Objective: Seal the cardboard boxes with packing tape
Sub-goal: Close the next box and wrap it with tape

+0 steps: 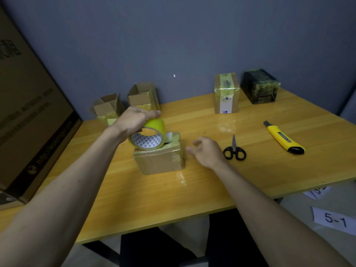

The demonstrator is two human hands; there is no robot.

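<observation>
A small closed cardboard box sits mid-table, yellowish tape on its top and sides. My left hand grips a yellow-green roll of packing tape from above and holds it on the box's top left. My right hand hovers just right of the box, fingers spread, holding nothing. Two open, untaped boxes stand at the back left, one further left and one beside it. A taped upright box and a dark taped box stand at the back right.
Black-handled scissors lie right of my right hand. A yellow utility knife lies further right. A large cardboard carton leans along the left edge. The wooden table ends near me; paper labels lie on the floor at right.
</observation>
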